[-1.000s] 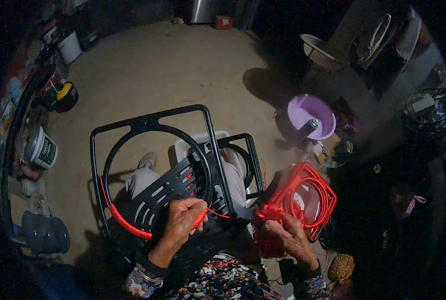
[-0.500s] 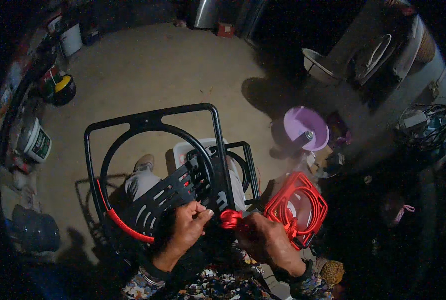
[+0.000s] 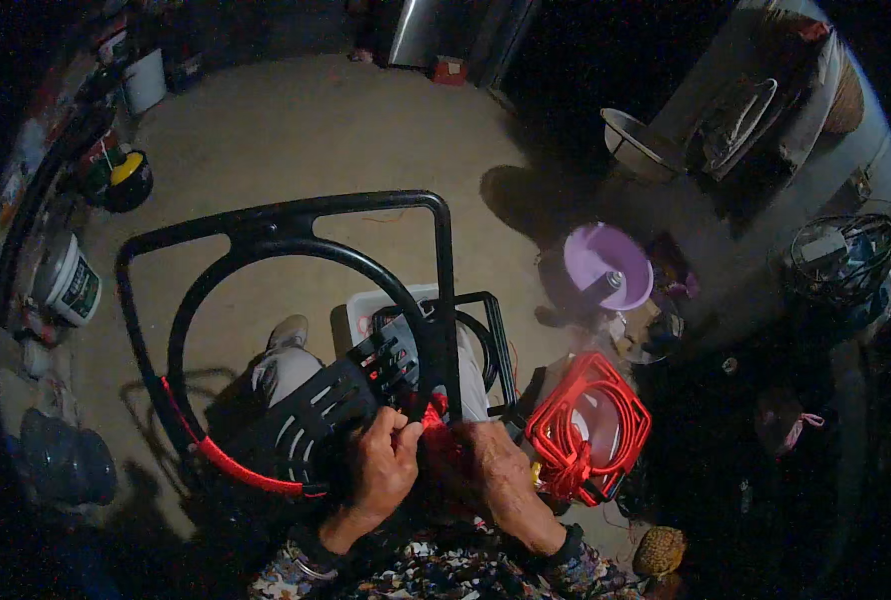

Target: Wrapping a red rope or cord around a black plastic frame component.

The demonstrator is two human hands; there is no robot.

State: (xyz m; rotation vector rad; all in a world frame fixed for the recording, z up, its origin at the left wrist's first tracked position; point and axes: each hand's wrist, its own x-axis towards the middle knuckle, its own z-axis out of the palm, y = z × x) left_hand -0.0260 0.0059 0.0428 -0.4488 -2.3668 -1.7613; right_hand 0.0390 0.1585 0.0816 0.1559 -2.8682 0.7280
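A black frame (image 3: 444, 270), rectangular with a ring inside it, stands tilted over my lap. Red cord wrapping (image 3: 251, 480) covers the lower left of its ring. My left hand (image 3: 381, 465) is closed in a pinch at the near right part of the frame, fingertips against the red cord (image 3: 434, 410). To its right, my right hand (image 3: 506, 480) is closed round the bunched red cord, most of which its fingers hide. A black slotted panel (image 3: 316, 415) slants behind my left hand.
A second frame wound in red (image 3: 591, 425) stands at my right, past it a purple basin (image 3: 626, 265). A white container (image 3: 366, 300) with a smaller black frame (image 3: 501, 340) is beyond my hands. Buckets (image 3: 74, 285) line the left; a pale basin (image 3: 641, 145) is far right.
The black frame has shifted left and tilted. My right hand has moved left, closer to my left hand, and now hides more of the red cord bunch.
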